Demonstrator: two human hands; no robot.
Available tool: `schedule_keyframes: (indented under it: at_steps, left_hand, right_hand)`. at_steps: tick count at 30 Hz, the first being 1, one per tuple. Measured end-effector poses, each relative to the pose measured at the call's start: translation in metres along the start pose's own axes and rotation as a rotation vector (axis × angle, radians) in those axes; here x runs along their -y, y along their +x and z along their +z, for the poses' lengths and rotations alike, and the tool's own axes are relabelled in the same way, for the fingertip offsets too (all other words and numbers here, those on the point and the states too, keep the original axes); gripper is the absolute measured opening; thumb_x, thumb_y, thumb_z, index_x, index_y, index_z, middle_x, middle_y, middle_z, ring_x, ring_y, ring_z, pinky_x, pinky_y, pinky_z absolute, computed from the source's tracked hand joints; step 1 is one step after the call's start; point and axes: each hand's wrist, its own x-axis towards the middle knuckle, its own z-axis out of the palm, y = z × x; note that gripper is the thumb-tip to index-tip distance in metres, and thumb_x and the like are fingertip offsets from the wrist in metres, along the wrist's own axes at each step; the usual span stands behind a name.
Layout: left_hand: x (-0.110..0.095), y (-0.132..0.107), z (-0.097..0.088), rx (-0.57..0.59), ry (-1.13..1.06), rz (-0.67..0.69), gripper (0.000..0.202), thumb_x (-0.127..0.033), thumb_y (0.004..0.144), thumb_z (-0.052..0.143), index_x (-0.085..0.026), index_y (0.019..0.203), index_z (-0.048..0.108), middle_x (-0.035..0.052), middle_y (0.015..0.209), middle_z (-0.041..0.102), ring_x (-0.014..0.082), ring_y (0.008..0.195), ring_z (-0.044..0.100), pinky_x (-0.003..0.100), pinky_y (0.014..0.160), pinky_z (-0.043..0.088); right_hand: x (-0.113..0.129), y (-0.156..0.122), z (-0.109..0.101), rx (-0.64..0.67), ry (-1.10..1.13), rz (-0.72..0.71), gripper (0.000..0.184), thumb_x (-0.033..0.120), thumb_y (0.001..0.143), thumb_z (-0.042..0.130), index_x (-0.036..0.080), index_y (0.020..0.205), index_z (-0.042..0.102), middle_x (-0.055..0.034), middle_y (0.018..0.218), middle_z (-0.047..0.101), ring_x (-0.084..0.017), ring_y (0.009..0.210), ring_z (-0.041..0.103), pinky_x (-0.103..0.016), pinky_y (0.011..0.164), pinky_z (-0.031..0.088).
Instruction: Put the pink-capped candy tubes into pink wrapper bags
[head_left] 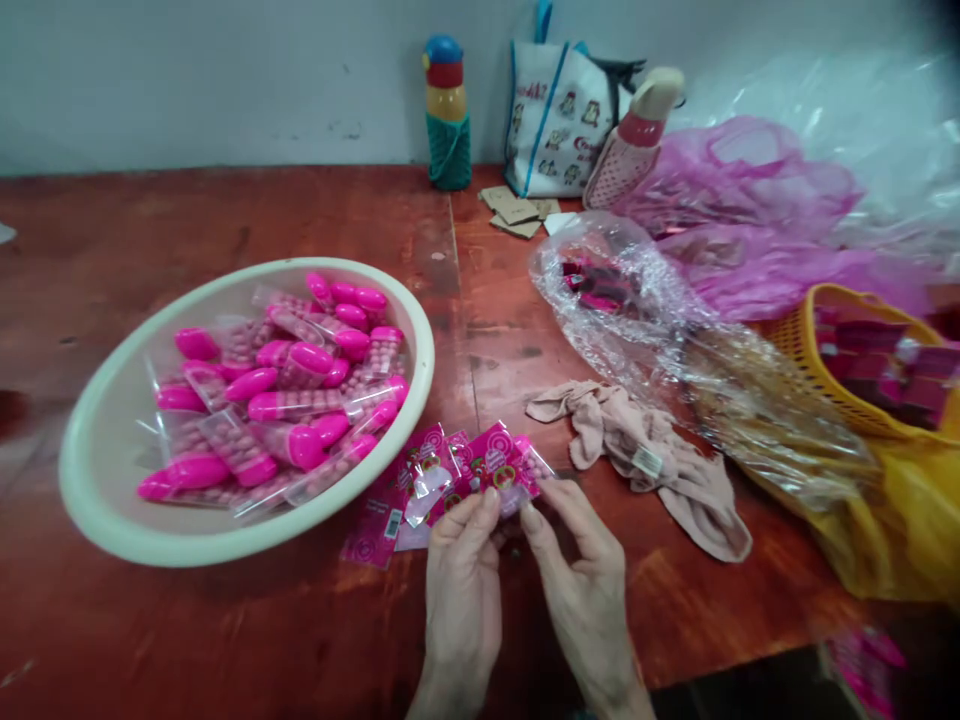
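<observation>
Both my hands are closed in pinches at the near middle of the table. My left hand [465, 560] grips the lower edge of a pink printed card [491, 460] between thumb and fingers. My right hand [577, 570] pinches the same card's lower right side. Behind the card, by my right fingertips, shows part of a clear tube of small pink balls [534, 460]; its other end is hidden. More pink printed cards [379, 520] lie loosely to the left of my hands. Beside them a large cream basin [247, 552] holds several clear tubes of pink balls with bright pink caps [300, 405].
A crumpled beige cloth [630, 440] lies right of my hands. Beyond it are clear plastic wrap [652, 320], a yellow basket [810, 360] and pink plastic bags [750, 200]. A bottle [448, 120], a printed bag [555, 120] and cardboard pieces [514, 208] stand or lie near the wall.
</observation>
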Motion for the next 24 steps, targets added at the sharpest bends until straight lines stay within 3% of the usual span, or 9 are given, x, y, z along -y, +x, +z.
schedule_keyframes:
  at_steps: [5, 10, 12, 15, 19, 24]
  left_hand:
    - [0.003, -0.020, -0.004, 0.016, 0.017, 0.009, 0.008, -0.020, 0.063, 0.076, -0.016, 0.065, 0.069, 0.0009, 0.065, 0.068, 0.0112, 0.062, 0.062, 0.023, 0.063, 0.050]
    - [-0.018, -0.026, -0.017, -0.047, 0.295, 0.432, 0.031, -0.018, 0.066, 0.074, -0.020, 0.095, 0.066, 0.0009, 0.090, 0.067, 0.0114, 0.082, 0.061, 0.018, 0.072, 0.048]
    - [-0.030, -0.027, -0.021, 0.029, 0.445, 0.464, 0.027, -0.017, 0.065, 0.075, -0.017, 0.091, 0.066, 0.0018, 0.086, 0.067, 0.0123, 0.079, 0.061, 0.019, 0.070, 0.048]
    - [-0.043, -0.030, -0.025, 0.105, 0.548, 0.405, 0.019, -0.016, 0.062, 0.076, -0.015, 0.078, 0.067, -0.0003, 0.071, 0.066, 0.0098, 0.065, 0.059, 0.016, 0.062, 0.048]
    - [-0.044, -0.036, -0.032, 0.093, 0.450, 0.436, 0.026, -0.013, 0.063, 0.075, -0.019, 0.087, 0.065, -0.0033, 0.068, 0.067, 0.0086, 0.062, 0.060, 0.015, 0.059, 0.048]
    - [-0.036, -0.040, -0.043, -0.014, 0.466, 0.571, 0.013, -0.017, 0.064, 0.075, -0.018, 0.070, 0.064, -0.0056, 0.057, 0.062, 0.0061, 0.048, 0.054, 0.012, 0.046, 0.044]
  right_hand:
    - [0.012, -0.006, 0.005, -0.051, 0.110, -0.033, 0.012, 0.019, 0.086, 0.052, 0.021, 0.089, 0.063, -0.0026, 0.090, 0.061, -0.016, 0.086, 0.058, -0.026, 0.077, 0.046]
    - [0.027, -0.011, -0.010, 0.079, 0.147, 0.006, 0.020, 0.024, 0.088, 0.047, 0.017, 0.072, 0.057, -0.0002, 0.072, 0.056, -0.014, 0.067, 0.052, -0.024, 0.063, 0.041]
    - [0.033, -0.015, -0.013, 0.152, 0.162, 0.022, 0.023, 0.027, 0.088, 0.047, 0.017, 0.070, 0.056, 0.0008, 0.068, 0.055, -0.013, 0.062, 0.050, -0.023, 0.058, 0.039]
    - [0.038, -0.021, -0.013, 0.205, 0.177, 0.034, 0.024, 0.030, 0.087, 0.048, 0.016, 0.070, 0.057, 0.0017, 0.064, 0.053, -0.012, 0.059, 0.047, -0.022, 0.054, 0.036]
    - [0.037, -0.029, -0.004, 0.205, 0.178, 0.019, 0.028, 0.034, 0.089, 0.045, 0.017, 0.068, 0.052, 0.0022, 0.064, 0.049, -0.011, 0.059, 0.043, -0.022, 0.054, 0.036]
    - [0.032, -0.033, 0.005, 0.145, 0.192, 0.038, 0.033, 0.035, 0.092, 0.039, 0.019, 0.064, 0.046, 0.0049, 0.059, 0.040, -0.010, 0.053, 0.038, -0.020, 0.049, 0.033]
